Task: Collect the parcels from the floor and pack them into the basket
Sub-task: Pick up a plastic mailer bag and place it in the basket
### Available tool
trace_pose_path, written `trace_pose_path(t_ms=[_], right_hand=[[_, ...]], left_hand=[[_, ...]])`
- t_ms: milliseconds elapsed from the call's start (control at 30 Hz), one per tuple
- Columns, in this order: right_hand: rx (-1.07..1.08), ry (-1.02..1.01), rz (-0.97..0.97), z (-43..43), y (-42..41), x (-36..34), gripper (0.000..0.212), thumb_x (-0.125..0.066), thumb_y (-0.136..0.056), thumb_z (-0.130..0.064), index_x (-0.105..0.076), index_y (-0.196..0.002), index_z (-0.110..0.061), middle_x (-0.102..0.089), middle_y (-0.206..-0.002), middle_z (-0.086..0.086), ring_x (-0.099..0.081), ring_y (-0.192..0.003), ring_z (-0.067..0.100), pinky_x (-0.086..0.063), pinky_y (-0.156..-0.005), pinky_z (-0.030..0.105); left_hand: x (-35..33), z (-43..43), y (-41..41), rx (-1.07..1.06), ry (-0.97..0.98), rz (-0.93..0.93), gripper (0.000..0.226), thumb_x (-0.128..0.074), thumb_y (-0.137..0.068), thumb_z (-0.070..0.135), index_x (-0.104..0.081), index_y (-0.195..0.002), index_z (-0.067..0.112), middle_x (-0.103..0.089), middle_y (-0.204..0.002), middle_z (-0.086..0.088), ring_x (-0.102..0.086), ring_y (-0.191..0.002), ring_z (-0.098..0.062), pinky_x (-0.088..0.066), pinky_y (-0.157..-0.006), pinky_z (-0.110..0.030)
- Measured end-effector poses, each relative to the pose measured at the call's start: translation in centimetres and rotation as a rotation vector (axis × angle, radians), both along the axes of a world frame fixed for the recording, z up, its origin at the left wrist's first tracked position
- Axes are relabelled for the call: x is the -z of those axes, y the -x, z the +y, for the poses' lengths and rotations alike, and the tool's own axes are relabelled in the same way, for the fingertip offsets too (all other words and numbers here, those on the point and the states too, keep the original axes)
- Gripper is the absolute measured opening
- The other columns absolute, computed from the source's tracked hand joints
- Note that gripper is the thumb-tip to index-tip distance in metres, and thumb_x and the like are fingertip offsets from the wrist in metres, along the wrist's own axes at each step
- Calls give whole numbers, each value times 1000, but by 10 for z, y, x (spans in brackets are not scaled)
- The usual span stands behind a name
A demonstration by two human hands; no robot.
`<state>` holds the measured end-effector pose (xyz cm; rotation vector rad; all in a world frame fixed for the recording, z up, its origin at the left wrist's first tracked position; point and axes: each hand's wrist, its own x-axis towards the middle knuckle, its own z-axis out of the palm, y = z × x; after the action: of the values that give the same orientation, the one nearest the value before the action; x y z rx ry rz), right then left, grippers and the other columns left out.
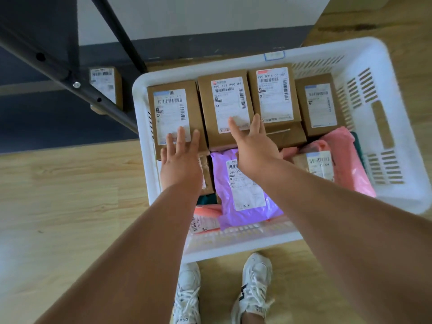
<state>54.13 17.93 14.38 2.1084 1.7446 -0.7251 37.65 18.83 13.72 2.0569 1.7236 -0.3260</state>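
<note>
A white slotted basket (pixel 397 127) stands on the wooden floor and holds several parcels. A row of brown cardboard boxes with white labels fills its far side. My left hand (pixel 181 157) lies flat with straight fingers on the leftmost box (pixel 173 106). My right hand (pixel 251 142) rests with spread fingers on the near end of the second box (pixel 225 99). Nearer me lie a purple mailer bag (pixel 243 190) and pink mailer bags (pixel 346 157). One more brown box (pixel 106 86) stands on the floor outside the basket, left of it, behind a table leg.
A black metal table frame (pixel 70 73) with slanted legs crosses the upper left, over a dark grey floor strip. A white wall runs along the back. My feet in white sneakers (pixel 224 293) stand against the basket's near rim. Wooden floor lies to the left and right.
</note>
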Motion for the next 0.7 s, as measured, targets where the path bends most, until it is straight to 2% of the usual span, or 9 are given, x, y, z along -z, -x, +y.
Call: trace_pose_path(t_ms=[100,233,333,400,467,567,667,700], right_hand=[[-8,9,14,-2,-7,-1,100,-50,-84,2,11,-152,-39,16,-158,22,3,-149,36,-48,-83,34],[65,-30,144,-3,-16,-11,97,-50,-85,4,1,-151,-47,11,-161,11,3,-150,29,-50,-82,34],[153,-154,140,-23,-33,-11,84,-50,-91,-6,-5,-153,-41,4,-162,10,-5,-149,28,-46,-97,42],[295,-214,115,-49,-48,-12,76,-48,-93,-11,-9,-154,-36,-1,-162,9,-13,-148,30,-43,-102,47],[407,-217,65,-79,-70,-10,73,-46,-95,-12,-10,-154,-33,-4,-162,9,-13,-148,29,-37,-107,47],[461,-172,-14,-117,-112,1,78,-52,-94,-19,-5,-154,-33,1,-163,3,-8,-149,27,-31,-113,50],[392,-30,89,-130,-142,21,81,-56,-92,-27,-4,-155,-32,13,-162,-7,-10,-149,25,-38,-108,53],[359,20,118,-129,-147,29,80,-56,-92,-30,-6,-155,-31,12,-162,-6,-10,-149,25,-36,-108,52]], left_hand=[[-1,-1,0,19,45,27,84,-36,-90,0,6,-154,35,19,-161,4,16,-148,-25,-1,-122,-39],[-11,-1,-8,6,41,25,83,-41,-91,3,3,-155,30,20,-161,0,13,-149,-23,-12,-119,-37],[-19,-14,-29,110,-19,-64,81,-43,-88,-1,-6,-155,26,11,-163,0,5,-150,-20,-17,-117,-36],[-20,-29,-45,180,41,-98,80,-43,-89,-2,-8,-155,27,12,-162,5,3,-150,-18,-23,-115,-35],[-17,-47,-62,253,119,-77,78,-45,-93,2,-7,-155,28,15,-161,6,5,-150,-18,-26,-113,-36],[-1,-73,-87,335,192,-32,75,-47,-97,10,-5,-154,33,20,-161,3,9,-149,-26,-28,-112,-43],[21,-90,-107,394,271,34,73,-49,-98,19,-4,-153,38,24,-159,4,14,-148,-31,-25,-113,-58],[30,-92,-110,421,307,67,74,-48,-99,21,-2,-153,39,24,-159,5,16,-147,-32,-24,-112,-61]])
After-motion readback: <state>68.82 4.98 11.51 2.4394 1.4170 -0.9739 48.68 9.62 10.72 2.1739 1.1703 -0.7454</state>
